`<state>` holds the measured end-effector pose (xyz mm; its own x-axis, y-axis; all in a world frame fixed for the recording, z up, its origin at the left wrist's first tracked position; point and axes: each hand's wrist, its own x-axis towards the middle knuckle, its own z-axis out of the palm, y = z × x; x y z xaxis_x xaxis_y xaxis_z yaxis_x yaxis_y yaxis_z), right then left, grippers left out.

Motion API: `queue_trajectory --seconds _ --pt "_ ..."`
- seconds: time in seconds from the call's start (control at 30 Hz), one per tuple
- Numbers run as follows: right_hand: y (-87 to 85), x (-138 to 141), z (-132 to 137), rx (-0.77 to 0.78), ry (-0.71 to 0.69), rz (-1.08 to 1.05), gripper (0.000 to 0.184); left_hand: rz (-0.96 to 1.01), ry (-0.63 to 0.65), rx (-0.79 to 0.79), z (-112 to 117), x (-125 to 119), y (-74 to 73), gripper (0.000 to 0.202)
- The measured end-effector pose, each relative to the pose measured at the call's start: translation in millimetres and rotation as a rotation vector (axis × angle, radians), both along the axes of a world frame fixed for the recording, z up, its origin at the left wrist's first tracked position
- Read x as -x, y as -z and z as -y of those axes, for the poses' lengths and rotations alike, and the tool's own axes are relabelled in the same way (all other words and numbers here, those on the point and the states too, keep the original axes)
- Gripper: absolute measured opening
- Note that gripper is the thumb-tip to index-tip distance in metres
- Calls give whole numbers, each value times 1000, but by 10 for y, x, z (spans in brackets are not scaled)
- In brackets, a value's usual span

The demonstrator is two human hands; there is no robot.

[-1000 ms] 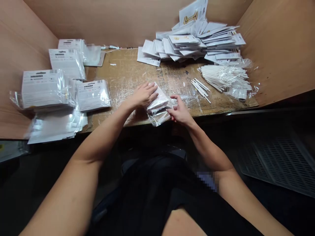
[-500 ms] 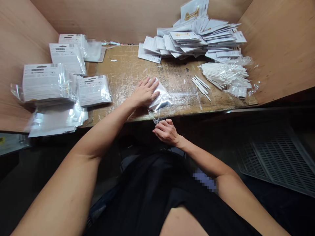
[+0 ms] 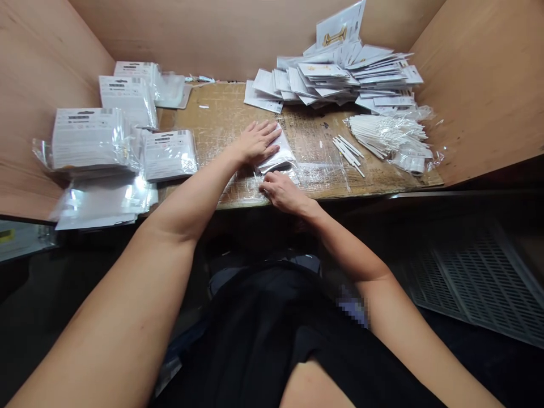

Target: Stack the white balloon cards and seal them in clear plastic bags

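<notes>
A clear plastic bag [image 3: 285,154] with a pale card inside lies near the table's front edge, its glossy film catching the light. Flat across the upper left part of it rests my left hand [image 3: 257,141], fingers stretched out. At the bag's near end is my right hand [image 3: 283,191], its fingers curled and pinched at the loose flap by the table edge. The fingertips hide exactly how much film they grip. To the right, several loose white sticks [image 3: 348,154] lie on the table.
Stacks of bagged cards [image 3: 85,139] stand on the left, with loose clear bags [image 3: 106,198] overhanging the front edge. A heap of white packets [image 3: 323,76] fills the back right. Beside it sits a bag of white sticks [image 3: 382,133]. Wooden panels [image 3: 480,85] wall in the table.
My right hand has moved up and forward from below the table edge to the bag's near end, bringing the stretched flap back. My left hand stays flat on the bag. The view shifted slightly.
</notes>
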<state>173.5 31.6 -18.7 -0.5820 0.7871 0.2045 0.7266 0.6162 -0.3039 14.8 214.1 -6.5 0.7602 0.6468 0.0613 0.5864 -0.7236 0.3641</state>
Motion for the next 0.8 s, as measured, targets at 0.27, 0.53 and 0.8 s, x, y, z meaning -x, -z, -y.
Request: queue_trajectory --seconds 0.27,0.53,0.8 --pt "47 -191 229 71 -53 -221 28 98 9 -12 -2 11 117 84" --pt "7 -1 -78 41 -26 -120 27 112 7 -14 -16 1 121 83" --pt "49 -1081 1350 562 118 -514 36 79 92 73 132 85 92 85"
